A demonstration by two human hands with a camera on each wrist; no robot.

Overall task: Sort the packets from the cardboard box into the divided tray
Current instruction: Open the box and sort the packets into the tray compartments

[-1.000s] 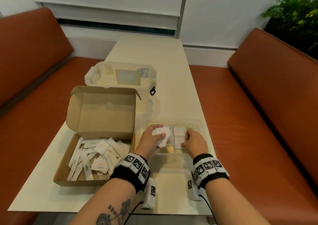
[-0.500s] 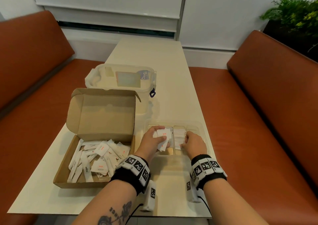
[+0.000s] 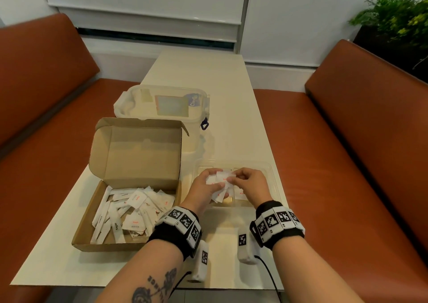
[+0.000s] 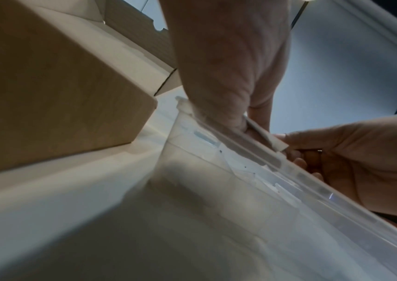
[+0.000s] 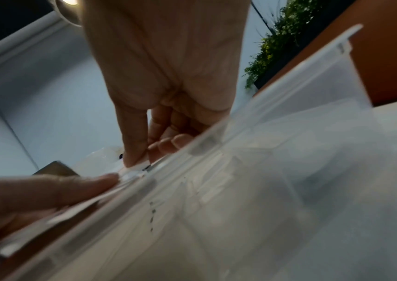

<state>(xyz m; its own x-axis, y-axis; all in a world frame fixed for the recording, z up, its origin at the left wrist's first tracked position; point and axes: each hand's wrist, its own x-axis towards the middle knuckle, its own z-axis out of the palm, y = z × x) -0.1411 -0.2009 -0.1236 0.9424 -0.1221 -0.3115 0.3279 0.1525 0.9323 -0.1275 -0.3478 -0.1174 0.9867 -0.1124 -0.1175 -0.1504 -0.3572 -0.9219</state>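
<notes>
Packets (image 3: 219, 184): a fanned bunch of small flat white paper sachets with red print, held over the tray between the two hands — some corners droop below the left palm.
Left hand (image 3: 206, 190): fingers and thumb curled round the bunch, gripping it from the left side.
Right hand (image 3: 251, 187): thumb and forefinger pinch one sachet at the right edge of the bunch; the other fingers are curled under, seen in the right wrist view.
Tray (image 3: 272, 175): clear thin plastic, rectangular with rounded corners and a flat rim, directly under both hands; inner walls divide it, and a few white sachets lie in a cell just below the right hand.
Box (image 3: 136, 154): brown corrugated cardboard, just left of the left hand, lid standing upright at the far side; inside, a loose heap of more sachets (image 3: 129, 212) — long thin sticks and small squares.
Tub (image 3: 162, 106): translucent plastic, lidded, with a blue clip, beyond the box and well ahead of the hands.
Table (image 3: 231, 99): long, narrow, smooth cream top with a slight sheen.
Benches (image 3: 361, 140): padded, rust-brown, smooth like leather, one on each side of the table.
Room: pale wall panels ahead; a leafy green plant (image 3: 398, 15) far off to the right.
</notes>
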